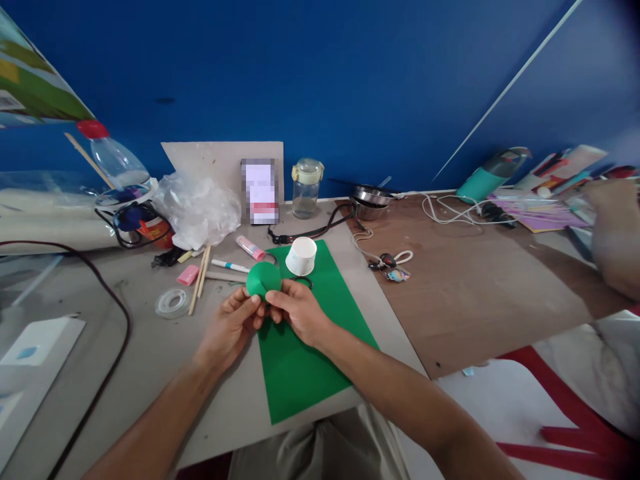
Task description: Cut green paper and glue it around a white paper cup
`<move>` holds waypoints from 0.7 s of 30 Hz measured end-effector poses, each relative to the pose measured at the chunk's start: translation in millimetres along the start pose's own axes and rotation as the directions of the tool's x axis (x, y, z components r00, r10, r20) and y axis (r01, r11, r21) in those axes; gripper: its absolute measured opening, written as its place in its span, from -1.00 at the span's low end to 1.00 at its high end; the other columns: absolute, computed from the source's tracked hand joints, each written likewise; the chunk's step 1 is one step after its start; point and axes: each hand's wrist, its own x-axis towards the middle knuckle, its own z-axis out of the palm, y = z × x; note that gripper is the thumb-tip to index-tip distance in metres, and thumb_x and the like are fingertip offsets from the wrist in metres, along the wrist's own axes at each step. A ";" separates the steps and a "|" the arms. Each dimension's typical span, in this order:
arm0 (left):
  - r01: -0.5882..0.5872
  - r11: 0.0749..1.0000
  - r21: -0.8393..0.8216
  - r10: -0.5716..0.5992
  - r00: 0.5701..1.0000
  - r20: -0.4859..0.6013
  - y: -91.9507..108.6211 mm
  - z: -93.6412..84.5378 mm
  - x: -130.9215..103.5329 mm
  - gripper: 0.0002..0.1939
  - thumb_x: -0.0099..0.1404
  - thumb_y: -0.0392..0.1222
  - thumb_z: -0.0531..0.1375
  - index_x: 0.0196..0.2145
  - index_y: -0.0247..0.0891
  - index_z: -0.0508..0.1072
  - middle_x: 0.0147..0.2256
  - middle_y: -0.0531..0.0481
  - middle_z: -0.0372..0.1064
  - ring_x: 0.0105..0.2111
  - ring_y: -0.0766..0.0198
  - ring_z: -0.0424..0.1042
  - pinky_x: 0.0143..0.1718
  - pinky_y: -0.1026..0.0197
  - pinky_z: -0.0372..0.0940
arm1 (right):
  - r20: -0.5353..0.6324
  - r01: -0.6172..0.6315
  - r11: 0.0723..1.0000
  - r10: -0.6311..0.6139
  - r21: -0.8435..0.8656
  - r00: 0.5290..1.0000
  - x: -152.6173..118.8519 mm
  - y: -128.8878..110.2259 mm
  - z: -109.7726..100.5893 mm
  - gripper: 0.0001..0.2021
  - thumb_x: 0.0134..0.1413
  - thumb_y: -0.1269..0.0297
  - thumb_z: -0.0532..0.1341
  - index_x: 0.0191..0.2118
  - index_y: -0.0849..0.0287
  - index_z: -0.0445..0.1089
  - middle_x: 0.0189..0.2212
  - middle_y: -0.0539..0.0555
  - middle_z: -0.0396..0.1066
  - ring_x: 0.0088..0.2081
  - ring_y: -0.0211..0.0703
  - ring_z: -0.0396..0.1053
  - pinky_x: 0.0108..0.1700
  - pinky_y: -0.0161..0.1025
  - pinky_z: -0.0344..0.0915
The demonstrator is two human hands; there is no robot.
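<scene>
Between my two hands I hold a round green paper disc (263, 277), which looks slightly bent or folded at its lower edge. My left hand (239, 320) pinches it from the left with thumb and fingers. From the right, my right hand (300, 310) grips the same edge, its thumb close to the left one. Beneath them lies a large green sheet (310, 373) on the table. On the sheet's far end a white paper cup (301, 256) stands upside down. Dark scissor handles (305, 283) show partly behind my right hand.
A glue stick (250, 247), a marker (229, 266), wooden sticks (201, 283) and a tape roll (172, 303) lie left of the sheet. Behind stand a phone (260, 192) and a glass jar (307, 190). Keys (390, 263) lie right. Another person's arm (617, 233) is at far right.
</scene>
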 end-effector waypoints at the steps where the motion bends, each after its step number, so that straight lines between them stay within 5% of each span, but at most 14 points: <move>1: -0.009 1.000 -0.011 0.009 1.000 -0.013 0.4 0.1 -0.2 -0.82 0.07 -0.21 0.35 -0.47 -0.29 0.41 -0.60 0.12 0.31 -0.63 0.48 0.21 -0.58 0.41 0.13 | 0.007 0.001 1.000 -0.001 0.021 1.000 0.1 0.3 -0.7 -0.74 -0.15 0.13 0.31 -0.48 0.22 0.30 -0.69 -0.10 0.30 -0.68 -0.41 0.14 -0.58 -0.40 0.01; 11: -0.029 0.999 -0.042 0.026 0.998 -0.058 0.2 1.0 2.3 -0.74 -0.01 -0.19 0.40 -0.53 -0.31 0.37 -0.62 0.12 0.32 -0.66 0.48 0.23 -0.61 0.42 0.15 | -0.042 0.023 0.999 -0.024 -0.026 0.999 1.3 4.1 -0.3 -0.74 -0.19 0.17 0.33 -0.47 0.20 0.28 -0.64 -0.09 0.34 -0.64 -0.40 0.18 -0.55 -0.39 0.05; 21: 0.001 0.999 -0.049 0.000 1.000 0.009 -5.1 0.2 1.3 -0.78 0.02 -0.16 0.39 -0.48 -0.30 0.43 -0.59 0.10 0.34 -0.62 0.47 0.25 -0.57 0.41 0.18 | -0.135 0.055 0.982 -0.080 -0.179 0.988 -0.7 5.0 3.2 -0.78 -0.10 0.22 0.24 -0.56 0.17 0.19 -0.75 -0.14 0.25 -0.71 -0.41 0.09 -0.62 -0.39 0.02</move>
